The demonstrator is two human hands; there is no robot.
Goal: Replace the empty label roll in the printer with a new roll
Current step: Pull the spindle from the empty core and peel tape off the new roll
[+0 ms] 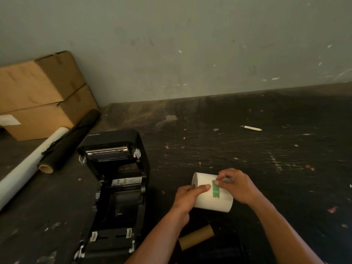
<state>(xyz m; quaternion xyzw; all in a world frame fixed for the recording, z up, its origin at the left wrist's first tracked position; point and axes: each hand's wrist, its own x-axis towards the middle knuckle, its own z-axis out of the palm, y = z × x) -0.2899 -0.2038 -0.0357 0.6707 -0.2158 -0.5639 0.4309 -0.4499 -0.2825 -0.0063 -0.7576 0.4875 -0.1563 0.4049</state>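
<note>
Head view is showing boxes sitting at the tabletop's far left corner, and the printer lying open near the front edge, its bay empty. Right of it, the left hand is gripping the new roll, thumb pressing its side, while the right hand is pinching the green tape sealing it. Judging by this, unsealing is underway; next, the tape needs peeling off. The core is lying at the front edge.
</note>
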